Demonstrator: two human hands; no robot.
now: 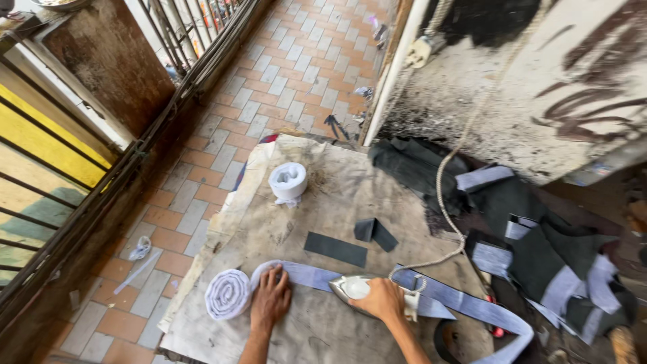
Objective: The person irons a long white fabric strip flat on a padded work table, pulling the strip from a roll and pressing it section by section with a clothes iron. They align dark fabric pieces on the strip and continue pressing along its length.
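Steadily, my right hand [383,298] closes around the handle of the iron [357,288], which sits on the pale cloth strip [445,296] lying across the table [317,202]. My left hand [271,298] lies spread and flat on the strip just beside its rolled end [227,294]. Done well, I judge, the strip stays taut and flat under the palm, fingers well clear of the soleplate, the cord [448,195] kept off the cloth. Dark fabric pieces [350,243] and a white roll [288,180] lie farther up the table.
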